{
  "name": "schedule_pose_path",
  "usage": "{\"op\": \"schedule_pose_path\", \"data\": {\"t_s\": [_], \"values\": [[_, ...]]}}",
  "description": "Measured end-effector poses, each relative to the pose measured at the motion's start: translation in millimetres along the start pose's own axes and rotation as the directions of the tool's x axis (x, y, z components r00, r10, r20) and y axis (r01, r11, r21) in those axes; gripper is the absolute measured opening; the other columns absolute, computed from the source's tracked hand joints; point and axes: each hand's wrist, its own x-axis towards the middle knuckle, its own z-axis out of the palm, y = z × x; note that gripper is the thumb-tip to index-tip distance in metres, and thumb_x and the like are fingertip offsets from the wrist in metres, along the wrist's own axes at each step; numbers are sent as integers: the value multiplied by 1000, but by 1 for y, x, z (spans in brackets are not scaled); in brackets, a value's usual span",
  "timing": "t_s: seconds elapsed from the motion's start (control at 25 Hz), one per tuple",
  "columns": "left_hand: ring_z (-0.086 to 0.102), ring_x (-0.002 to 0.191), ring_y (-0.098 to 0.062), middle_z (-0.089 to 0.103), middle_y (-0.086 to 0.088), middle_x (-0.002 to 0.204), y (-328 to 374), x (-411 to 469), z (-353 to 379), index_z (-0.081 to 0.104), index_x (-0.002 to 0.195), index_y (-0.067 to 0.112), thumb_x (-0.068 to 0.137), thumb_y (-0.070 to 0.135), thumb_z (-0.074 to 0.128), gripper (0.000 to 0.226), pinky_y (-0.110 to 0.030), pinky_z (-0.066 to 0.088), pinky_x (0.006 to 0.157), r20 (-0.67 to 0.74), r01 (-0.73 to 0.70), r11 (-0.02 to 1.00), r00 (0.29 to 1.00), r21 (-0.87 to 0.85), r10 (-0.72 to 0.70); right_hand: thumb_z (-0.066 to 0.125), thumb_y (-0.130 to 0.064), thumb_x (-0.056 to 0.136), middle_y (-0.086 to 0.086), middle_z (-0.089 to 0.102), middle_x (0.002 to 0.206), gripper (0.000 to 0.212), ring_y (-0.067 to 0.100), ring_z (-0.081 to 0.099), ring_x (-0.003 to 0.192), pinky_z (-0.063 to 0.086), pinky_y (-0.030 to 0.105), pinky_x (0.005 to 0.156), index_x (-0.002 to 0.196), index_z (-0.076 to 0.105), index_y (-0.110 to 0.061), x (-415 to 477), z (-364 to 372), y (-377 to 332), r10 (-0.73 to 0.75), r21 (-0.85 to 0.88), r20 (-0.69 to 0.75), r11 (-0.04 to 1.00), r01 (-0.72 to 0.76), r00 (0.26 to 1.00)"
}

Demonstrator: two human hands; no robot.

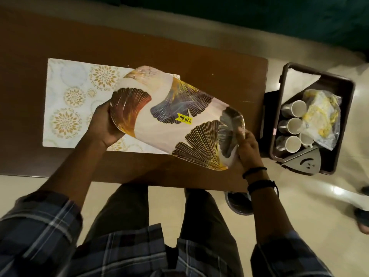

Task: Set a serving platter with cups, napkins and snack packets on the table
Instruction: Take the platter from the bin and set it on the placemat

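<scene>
1. Head view looked down on a brown wooden table (219, 62) that filled most of the left and middle of the scene, standing on a pale glossy floor.
2. On its left half lay a rectangular placemat (67, 100), pale with gold flower rounds.
3. Over the mat's right part and the bare wood beside it, a long serving platter (165, 124) with big leaf prints was held at a slant, its left end farther from the person than its right; whether it touched the table could not be told.
4. Beside the table's right end sat a dark plastic bin (343, 120) on the floor.
5. Inside it were white napkins (297, 82) at the far end, a clear bag of snack packets (321, 116) with yellow print, four white-lined cups (293, 124) lying close together, and a dark wedge-shaped holder (305, 162) at the near end.
6. Left hand (103, 124) clasped the platter's left end, fingers curled under and thumb on the rim.
7. Right hand (248, 148) gripped the right end, thumb on top.
8. A yellow price sticker (184, 118) sat near the platter's middle.
</scene>
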Motion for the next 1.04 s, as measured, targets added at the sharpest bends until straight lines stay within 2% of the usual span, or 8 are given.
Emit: {"op": "schedule_pose_path", "data": {"t_s": [0.2, 0.4, 0.48, 0.6, 0.76, 0.84, 0.92, 1.04], "values": [[65, 110, -17, 70, -1, 116, 18, 6, -58, 61, 123, 18, 95, 42, 47, 38, -36, 57, 87, -96, 27, 998, 995, 60, -21, 47, -14, 98, 14, 61, 110, 34, 23, 62, 90, 55, 34, 75, 129, 46, 0, 13, 50, -5, 11, 98, 49, 995, -16, 999], [59, 108, -23, 65, -3, 110, 38, 16, -111, 56, 127, 12, 95, 19, 55, 33, -33, 51, 77, -381, -1, 922, 911, 388, 161, 53, -6, 95, 17, 62, 108, 32, 27, 63, 92, 54, 40, 78, 123, 52, 9, 31, 112, 4, 103, -43, 27, 994, -102, 994], [59, 103, -23, 60, -9, 125, 47, 19, -135, 52, 130, 15, 93, 7, 54, 38, -33, 51, 73, -398, 21, 891, 899, 454, 182, 54, -7, 94, 15, 64, 106, 16, 28, 61, 93, 52, 43, 79, 108, 62, -2, 37, 138, 6, 131, -94, 29, 987, -128, 991], [57, 111, -30, 54, -16, 136, 64, 27, -168, 50, 131, 19, 90, 0, 53, 45, -44, 51, 86, -425, 65, 846, 883, 530, 199, 52, -8, 95, 8, 65, 91, 16, 26, 58, 84, 46, 37, 70, 87, 63, -17, 48, 177, 6, 146, -221, 81, 967, -126, 986], [56, 114, -31, 53, -20, 135, 82, 36, -199, 48, 132, 9, 91, 6, 52, 42, -48, 45, 102, -435, 142, 823, 890, 551, 137, 51, 0, 93, 12, 61, 98, 18, 28, 56, 96, 50, 50, 87, 107, 54, -10, 59, 216, 15, 186, -175, 49, 969, -175, 981], [57, 114, -31, 61, -11, 116, 91, 40, -209, 57, 120, 13, 90, 6, 54, 31, -49, 45, 103, -423, 137, 825, 897, 549, 133, 52, 2, 92, 16, 60, 99, 26, 29, 56, 96, 48, 55, 94, 115, 54, -8, 64, 231, 22, 202, -194, 7, 961, -197, 979], [57, 106, -25, 61, 3, 101, 99, 44, -213, 58, 113, 23, 90, 5, 55, 30, -49, 47, 100, -387, 105, 808, 908, 580, 159, 55, 2, 90, 18, 61, 101, 33, 30, 58, 95, 49, 56, 94, 122, 54, -3, 67, 241, 28, 206, -216, -26, 954, -206, 978], [55, 110, -24, 58, 2, 111, 103, 47, -214, 47, 131, 21, 91, 3, 55, 45, -37, 52, 81, -338, 59, 811, 924, 583, 176, 60, -1, 88, 18, 62, 101, 36, 30, 59, 91, 51, 55, 90, 123, 55, -1, 69, 248, 33, 179, -248, -106, 948, -201, 978]]}}
